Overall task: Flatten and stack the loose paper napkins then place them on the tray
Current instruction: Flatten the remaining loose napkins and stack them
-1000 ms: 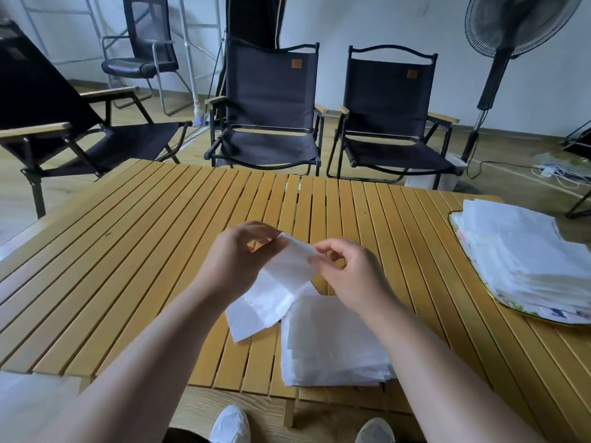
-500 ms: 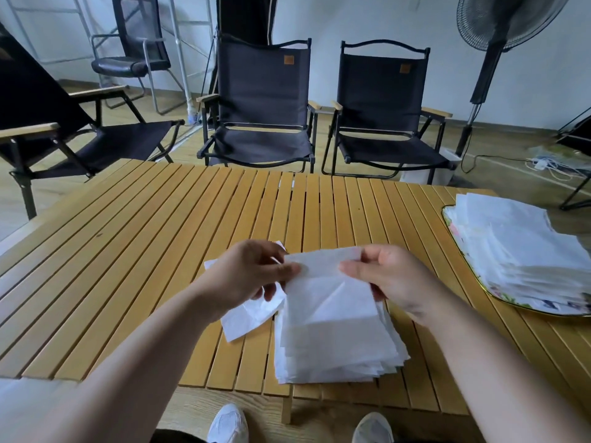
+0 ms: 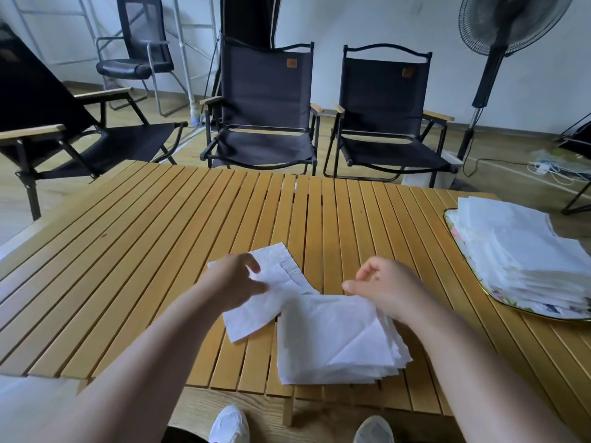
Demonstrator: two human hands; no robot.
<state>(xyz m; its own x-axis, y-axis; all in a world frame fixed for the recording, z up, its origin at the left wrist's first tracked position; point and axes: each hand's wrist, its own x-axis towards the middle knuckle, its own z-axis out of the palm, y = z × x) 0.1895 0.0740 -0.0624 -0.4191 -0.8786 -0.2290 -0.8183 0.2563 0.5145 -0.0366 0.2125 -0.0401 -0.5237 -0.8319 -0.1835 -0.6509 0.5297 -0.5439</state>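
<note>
A slatted yellow-brown wooden table point(image 3: 192, 251) fills most of the view, with three black folding fabric chairs point(image 3: 265, 107) behind it and a black standing fan point(image 3: 499, 33) at the far right. At the table's right edge sits a flat tray with a gold rim and floral print point(image 3: 454, 231), loaded with a thick heap of white paper napkins point(image 3: 518, 251). Near the front edge lies a smaller stack of flattened white paper napkins point(image 3: 335, 340), its lower right corners fanned out. Just left of it, overlapping its top left corner, a loose white paper napkin point(image 3: 281, 270) lies partly unfolded. The left hand point(image 3: 233, 282) pinches this loose napkin between thumb and fingers. The right hand point(image 3: 387, 289) hovers over the stack's top right corner, fingers loosely curled and parted, gripping nothing.
</note>
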